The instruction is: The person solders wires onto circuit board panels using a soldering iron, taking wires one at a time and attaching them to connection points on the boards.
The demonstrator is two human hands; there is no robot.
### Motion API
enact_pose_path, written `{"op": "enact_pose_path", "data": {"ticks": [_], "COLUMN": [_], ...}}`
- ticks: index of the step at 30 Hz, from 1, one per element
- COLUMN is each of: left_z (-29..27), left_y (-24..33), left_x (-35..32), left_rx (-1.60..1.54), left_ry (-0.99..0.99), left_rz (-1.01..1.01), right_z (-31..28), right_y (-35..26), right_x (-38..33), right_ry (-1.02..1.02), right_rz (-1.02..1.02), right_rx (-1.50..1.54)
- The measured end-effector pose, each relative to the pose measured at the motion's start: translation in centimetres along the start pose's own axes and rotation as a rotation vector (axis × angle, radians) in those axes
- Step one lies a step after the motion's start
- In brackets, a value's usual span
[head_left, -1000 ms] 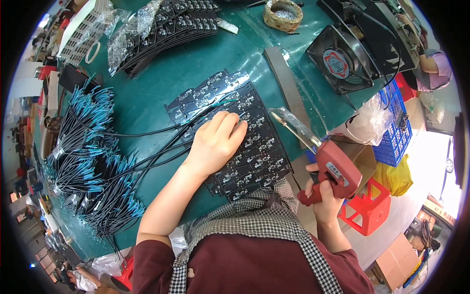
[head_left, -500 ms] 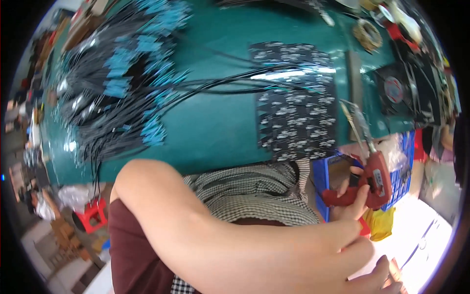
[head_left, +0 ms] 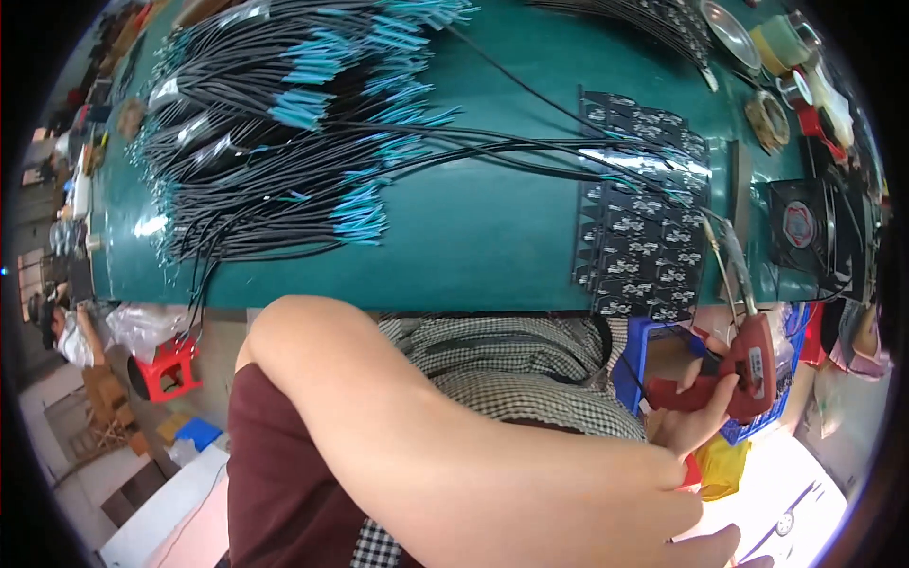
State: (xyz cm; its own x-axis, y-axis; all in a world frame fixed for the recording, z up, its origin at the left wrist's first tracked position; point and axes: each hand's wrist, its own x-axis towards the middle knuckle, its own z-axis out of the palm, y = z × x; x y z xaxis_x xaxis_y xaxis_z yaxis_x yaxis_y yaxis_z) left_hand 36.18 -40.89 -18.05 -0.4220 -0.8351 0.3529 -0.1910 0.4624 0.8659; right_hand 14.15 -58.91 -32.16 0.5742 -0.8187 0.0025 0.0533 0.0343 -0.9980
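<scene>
My right hand [head_left: 699,424] is wrapped round the handle of a red soldering gun [head_left: 753,369]. Its metal tip and a thin feed tube point up over the table edge, beside a panel of black circuit boards [head_left: 644,256]. Several black cables [head_left: 502,147] with stripped ends lie across that panel. My left arm crosses in front of my body. My left hand [head_left: 677,516] is low at the right, its fingers apart and bent downward; the lower frame edge cuts off the fingertips, and I see nothing in it.
Thick bundles of black cables with blue ends [head_left: 275,208] cover the left of the green table [head_left: 473,265]. A small black fan [head_left: 800,227], a coil [head_left: 767,123] and a metal dish [head_left: 731,36] stand at the right. A blue crate [head_left: 632,369] is below the edge.
The view has shifted, so table and boards appear farther right. The soldering gun stays in my right hand near the panel's right side. My left hand appears slightly lower, more of it cut off.
</scene>
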Motion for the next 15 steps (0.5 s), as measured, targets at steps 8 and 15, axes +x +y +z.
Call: {"op": "enact_pose_path", "data": {"ticks": [8, 15], "left_z": [3.8, 0.5], "left_y": [1.6, -12.6], "left_x": [-6.5, -13.5], "left_rx": [0.762, 1.292], "left_ry": [0.696, 0.851], "left_rz": [-0.425, -1.079], "right_z": [0.9, -0.6], "right_y": [1.0, 1.3], "right_x": [0.3, 0.4], "right_ry": [-0.032, -0.019], "right_rz": [-0.005, 0.027], "right_rx": [0.088, 0.162]}}
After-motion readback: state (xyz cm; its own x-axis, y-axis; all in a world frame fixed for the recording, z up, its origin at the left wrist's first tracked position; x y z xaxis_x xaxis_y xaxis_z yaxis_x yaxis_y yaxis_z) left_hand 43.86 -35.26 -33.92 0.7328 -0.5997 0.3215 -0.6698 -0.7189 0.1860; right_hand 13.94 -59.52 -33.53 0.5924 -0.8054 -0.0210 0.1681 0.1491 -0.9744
